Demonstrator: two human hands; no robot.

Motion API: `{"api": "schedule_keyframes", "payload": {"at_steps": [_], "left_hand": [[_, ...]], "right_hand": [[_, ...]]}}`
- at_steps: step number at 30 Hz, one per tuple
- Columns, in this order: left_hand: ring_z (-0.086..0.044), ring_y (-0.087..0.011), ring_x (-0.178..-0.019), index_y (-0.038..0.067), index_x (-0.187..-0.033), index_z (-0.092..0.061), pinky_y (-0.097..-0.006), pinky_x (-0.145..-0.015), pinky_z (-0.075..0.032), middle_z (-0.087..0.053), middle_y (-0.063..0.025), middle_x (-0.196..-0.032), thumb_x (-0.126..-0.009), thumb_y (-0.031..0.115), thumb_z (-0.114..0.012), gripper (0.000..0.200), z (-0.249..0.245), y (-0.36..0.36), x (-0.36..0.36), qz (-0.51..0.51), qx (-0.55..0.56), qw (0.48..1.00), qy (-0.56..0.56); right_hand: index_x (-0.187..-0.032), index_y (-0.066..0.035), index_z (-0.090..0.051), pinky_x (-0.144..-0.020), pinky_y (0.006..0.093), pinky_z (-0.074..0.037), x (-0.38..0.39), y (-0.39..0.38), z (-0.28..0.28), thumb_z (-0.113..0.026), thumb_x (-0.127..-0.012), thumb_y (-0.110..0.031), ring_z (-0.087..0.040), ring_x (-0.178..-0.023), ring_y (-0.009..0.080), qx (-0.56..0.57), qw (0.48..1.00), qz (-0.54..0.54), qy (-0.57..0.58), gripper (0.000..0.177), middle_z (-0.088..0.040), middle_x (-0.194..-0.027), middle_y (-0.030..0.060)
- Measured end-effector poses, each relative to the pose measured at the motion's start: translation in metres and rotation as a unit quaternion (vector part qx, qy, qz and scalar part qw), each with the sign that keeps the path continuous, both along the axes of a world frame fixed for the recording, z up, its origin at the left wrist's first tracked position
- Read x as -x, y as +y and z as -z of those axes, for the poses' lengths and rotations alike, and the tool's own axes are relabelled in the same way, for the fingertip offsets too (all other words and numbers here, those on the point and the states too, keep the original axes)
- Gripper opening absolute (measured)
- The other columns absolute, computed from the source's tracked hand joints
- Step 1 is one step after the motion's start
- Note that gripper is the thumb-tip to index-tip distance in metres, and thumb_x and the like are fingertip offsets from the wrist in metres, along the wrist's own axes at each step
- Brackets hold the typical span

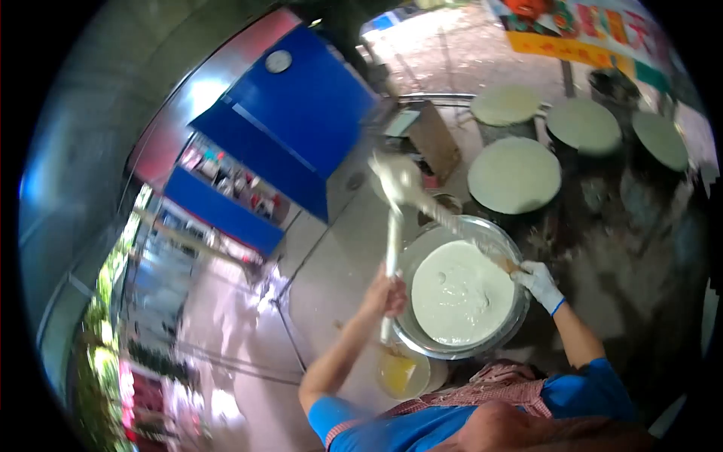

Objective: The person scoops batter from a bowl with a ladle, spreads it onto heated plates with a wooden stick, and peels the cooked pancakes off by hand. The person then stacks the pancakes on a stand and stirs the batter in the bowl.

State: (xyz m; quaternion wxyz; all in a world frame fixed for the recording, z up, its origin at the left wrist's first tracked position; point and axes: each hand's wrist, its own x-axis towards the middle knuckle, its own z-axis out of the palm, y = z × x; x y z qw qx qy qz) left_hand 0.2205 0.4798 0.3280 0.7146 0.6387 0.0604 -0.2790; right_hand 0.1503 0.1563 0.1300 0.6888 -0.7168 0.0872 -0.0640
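Note:
My left hand is closed around a pale stick that stands up from the fist, its upper end blurred. In my right hand, which wears a white glove with a blue cuff, is the brown end of a long-handled tool. Its handle slants over the bowl to a batter-smeared, blurred head, whose exact kind I cannot make out. The stick's top meets or overlaps this head. Below both hands sits a wide metal bowl of thick, pale batter. A bucket holding something yellow stands by the bowl's near left side.
Several round griddles with pale tops stand beyond the bowl to the right. A cardboard box is behind the bowl. Blue panels form a stall at the left. A printed banner hangs at the upper right.

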Motion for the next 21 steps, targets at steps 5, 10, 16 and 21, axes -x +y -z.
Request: {"api": "schedule_keyframes", "payload": {"at_steps": [5, 10, 16, 21], "left_hand": [[-0.029, -0.0037, -0.039, 0.012, -0.072, -0.039, -0.0183, -0.028, -0.023, -0.036, 0.0018, -0.060, -0.093, 0.023, -0.049, 0.025, 0.063, -0.024, -0.042, 0.156, 0.151, 0.870, 0.443], [-0.026, -0.0055, -0.038, 0.016, -0.062, -0.035, -0.0211, -0.030, -0.019, -0.029, 0.0062, -0.050, -0.093, 0.028, -0.047, 0.035, 0.038, -0.167, 0.017, 0.402, 0.029, 0.914, 0.037], [-0.034, -0.0067, -0.042, 0.013, -0.063, -0.038, -0.0202, -0.038, -0.031, -0.037, 0.0032, -0.053, -0.091, 0.015, -0.047, 0.030, 0.147, -0.346, 0.091, 0.477, 0.081, 0.616, 0.622], [-0.036, -0.0048, -0.047, 0.012, -0.066, -0.040, -0.0201, -0.041, -0.030, -0.034, 0.0060, -0.056, -0.092, 0.016, -0.051, 0.028, 0.222, -0.447, 0.273, 0.595, -0.032, 0.485, 0.640]], "right_hand": [[-0.081, -0.005, -0.069, -0.051, 0.0324, -0.045, 0.131, -0.025, -0.011, -0.072, -0.071, -0.042, -0.057, -0.051, 0.0163, 0.142, 0.944, 0.101, 0.282, 0.038, -0.060, -0.059, 0.0086], [-0.088, -0.007, -0.069, -0.057, 0.0311, -0.045, 0.235, -0.050, -0.027, -0.069, -0.076, -0.042, -0.059, -0.059, 0.0184, 0.057, 0.943, 0.304, 0.122, 0.038, -0.063, -0.067, 0.0094], [-0.091, -0.007, -0.064, -0.067, 0.0441, -0.048, 0.418, -0.011, 0.076, -0.055, -0.082, -0.052, -0.060, -0.080, 0.0355, 0.179, 0.838, 0.434, 0.279, 0.047, -0.062, -0.082, 0.0189], [-0.097, -0.003, -0.066, -0.067, 0.0386, -0.048, 0.572, 0.136, 0.101, -0.057, -0.084, -0.047, -0.063, -0.078, 0.0317, 0.029, 0.672, 0.693, 0.260, 0.046, -0.063, -0.086, 0.0217]]}}
